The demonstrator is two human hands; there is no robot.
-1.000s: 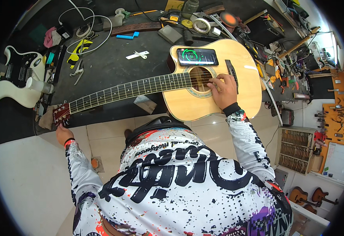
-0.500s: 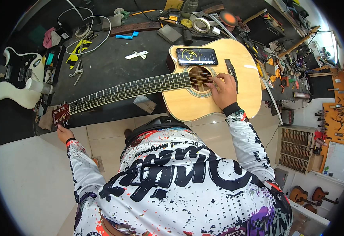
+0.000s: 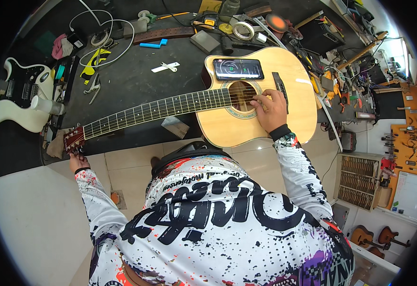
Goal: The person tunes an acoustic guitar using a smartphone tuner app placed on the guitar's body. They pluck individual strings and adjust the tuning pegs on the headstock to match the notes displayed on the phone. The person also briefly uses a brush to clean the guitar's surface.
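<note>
A pale acoustic guitar (image 3: 284, 66) lies on the dark workbench, its fretted neck pointing left. At the reddish headstock (image 3: 75, 138), my left hand (image 3: 79, 163) has its fingers closed at a tuning peg (image 3: 79, 152) on the near side. My right hand (image 3: 272, 112) rests over the guitar's top between soundhole (image 3: 241, 95) and bridge (image 3: 280, 91). Its fingers are curled together at the strings; whether they hold a pick is hidden. A phone (image 3: 239, 69) lies on the guitar's upper body, its dark screen showing a round dial and small green marks.
A brown cloth (image 3: 57, 144) lies under the headstock. A white electric guitar (image 3: 15, 112) stands left, beside a white cup (image 3: 46, 104). Behind the neck lie a white multi-part tool (image 3: 166, 67), a blue string winder (image 3: 154, 43) and a capo-like clamp (image 3: 93, 88). Tools crowd the right.
My left hand has shifted slightly at the headstock, its wrist turning. The phone dial has gone from yellow rings to grey with green marks. My right hand has barely moved.
</note>
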